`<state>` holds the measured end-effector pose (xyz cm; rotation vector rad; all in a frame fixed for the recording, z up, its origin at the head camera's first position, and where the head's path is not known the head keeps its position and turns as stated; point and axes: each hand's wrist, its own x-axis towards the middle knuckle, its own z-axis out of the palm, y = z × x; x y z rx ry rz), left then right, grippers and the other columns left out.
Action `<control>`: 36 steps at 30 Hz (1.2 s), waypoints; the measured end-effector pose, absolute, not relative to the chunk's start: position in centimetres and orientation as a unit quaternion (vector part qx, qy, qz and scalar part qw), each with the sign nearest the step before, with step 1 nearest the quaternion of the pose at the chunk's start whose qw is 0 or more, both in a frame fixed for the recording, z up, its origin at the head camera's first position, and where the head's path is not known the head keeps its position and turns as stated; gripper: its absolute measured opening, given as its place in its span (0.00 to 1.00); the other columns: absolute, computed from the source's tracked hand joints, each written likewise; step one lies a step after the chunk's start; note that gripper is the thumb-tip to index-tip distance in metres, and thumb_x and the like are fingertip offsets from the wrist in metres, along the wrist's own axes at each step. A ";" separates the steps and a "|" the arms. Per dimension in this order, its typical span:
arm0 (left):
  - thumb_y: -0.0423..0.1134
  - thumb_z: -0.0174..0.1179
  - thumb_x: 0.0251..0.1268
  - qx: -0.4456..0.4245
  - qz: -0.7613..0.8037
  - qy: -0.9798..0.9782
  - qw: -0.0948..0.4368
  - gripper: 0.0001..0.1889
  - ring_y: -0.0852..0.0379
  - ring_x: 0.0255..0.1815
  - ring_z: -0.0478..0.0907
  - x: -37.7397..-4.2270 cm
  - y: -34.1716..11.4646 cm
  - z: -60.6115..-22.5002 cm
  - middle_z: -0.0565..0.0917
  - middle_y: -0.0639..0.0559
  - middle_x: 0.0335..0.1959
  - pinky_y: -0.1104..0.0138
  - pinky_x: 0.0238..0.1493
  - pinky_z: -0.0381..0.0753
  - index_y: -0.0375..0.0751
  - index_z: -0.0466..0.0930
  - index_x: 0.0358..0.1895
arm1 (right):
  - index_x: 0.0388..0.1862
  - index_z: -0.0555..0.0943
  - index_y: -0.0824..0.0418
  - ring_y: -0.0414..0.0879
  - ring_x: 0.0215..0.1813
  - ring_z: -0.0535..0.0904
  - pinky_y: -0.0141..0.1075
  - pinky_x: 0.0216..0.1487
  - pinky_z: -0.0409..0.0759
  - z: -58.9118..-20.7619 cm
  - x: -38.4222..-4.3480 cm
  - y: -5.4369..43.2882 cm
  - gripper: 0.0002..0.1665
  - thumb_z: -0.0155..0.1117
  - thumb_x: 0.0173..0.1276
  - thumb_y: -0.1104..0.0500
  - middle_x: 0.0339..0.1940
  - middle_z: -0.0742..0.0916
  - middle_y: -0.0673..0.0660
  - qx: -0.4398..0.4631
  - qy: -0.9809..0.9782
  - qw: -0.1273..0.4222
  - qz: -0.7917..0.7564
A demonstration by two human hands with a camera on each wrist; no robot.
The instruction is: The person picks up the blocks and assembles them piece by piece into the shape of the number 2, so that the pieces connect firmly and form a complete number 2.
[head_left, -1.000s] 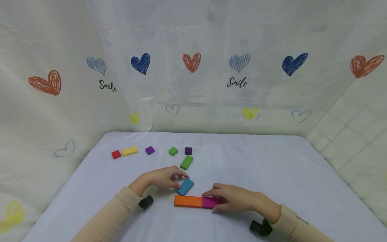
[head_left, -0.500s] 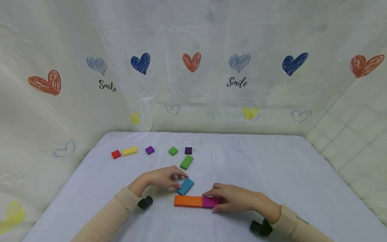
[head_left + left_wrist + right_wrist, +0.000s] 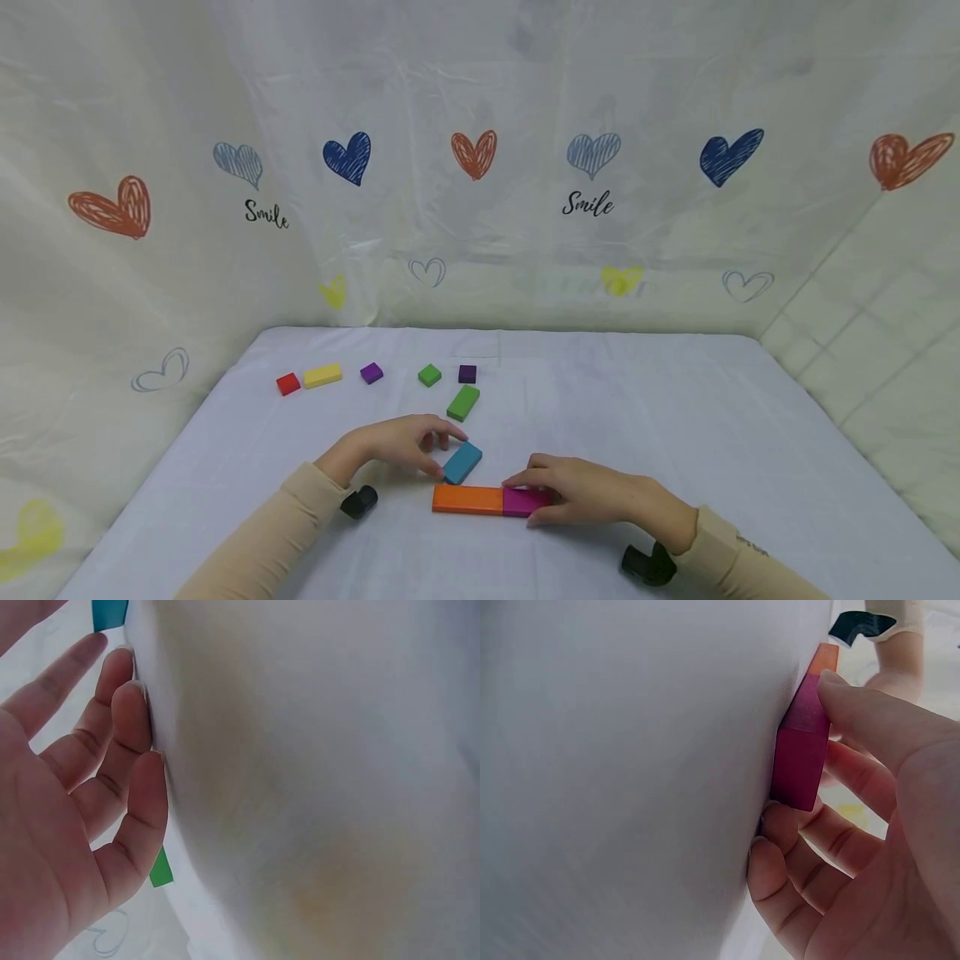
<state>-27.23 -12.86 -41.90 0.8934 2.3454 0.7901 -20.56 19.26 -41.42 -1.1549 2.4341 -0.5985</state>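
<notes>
A blue block (image 3: 462, 463) lies slantwise on the white cloth. My left hand (image 3: 401, 442) has its thumb at the near left corner and its index fingertip at the far end. In the left wrist view that fingertip meets the end of the blue block (image 3: 110, 613), with the other fingers loosely bent. Just in front, an orange block (image 3: 467, 499) and a magenta block (image 3: 521, 502) lie end to end in a row. My right hand (image 3: 592, 493) grips the magenta one between thumb and fingers; its right end is hidden in the head view.
Toward the back left lie a red block (image 3: 288, 384), a yellow block (image 3: 322, 375) and a purple block (image 3: 372, 373). Beyond the blue one are a small green block (image 3: 430, 375), a dark purple block (image 3: 467, 374) and a longer green block (image 3: 463, 402).
The blue block has shifted slightly to the right, and my left thumb has slid from over it to its near left corner. My right hand holds still on the magenta block.
</notes>
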 end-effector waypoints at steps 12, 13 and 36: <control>0.41 0.74 0.62 0.321 0.276 0.870 0.254 0.28 0.57 0.46 0.71 -27.3 -12.7 -42.1 0.77 0.60 0.46 0.65 0.45 0.75 0.55 0.79 0.67 | 0.68 0.80 0.47 0.32 0.44 0.73 0.28 0.47 0.78 -41.4 -20.5 19.1 0.29 0.71 0.70 0.46 0.45 0.78 0.40 -0.402 0.868 0.197 -0.215; 0.41 0.74 0.62 0.322 0.275 0.870 0.253 0.29 0.57 0.46 0.71 -27.3 -12.7 -42.1 0.77 0.60 0.46 0.65 0.45 0.75 0.55 0.79 0.67 | 0.68 0.80 0.47 0.32 0.44 0.73 0.28 0.47 0.78 -41.4 -20.5 19.1 0.29 0.71 0.70 0.46 0.45 0.78 0.41 -0.403 0.868 0.197 -0.215; 0.37 0.66 0.70 0.262 0.378 0.854 0.245 0.23 0.54 0.43 0.77 -24.4 -13.7 -42.1 0.80 0.55 0.41 0.62 0.44 0.79 0.46 0.77 0.67 | 0.69 0.79 0.45 0.32 0.44 0.74 0.29 0.48 0.79 -41.2 -20.2 19.1 0.30 0.71 0.69 0.45 0.46 0.78 0.39 -0.388 0.875 0.199 -0.211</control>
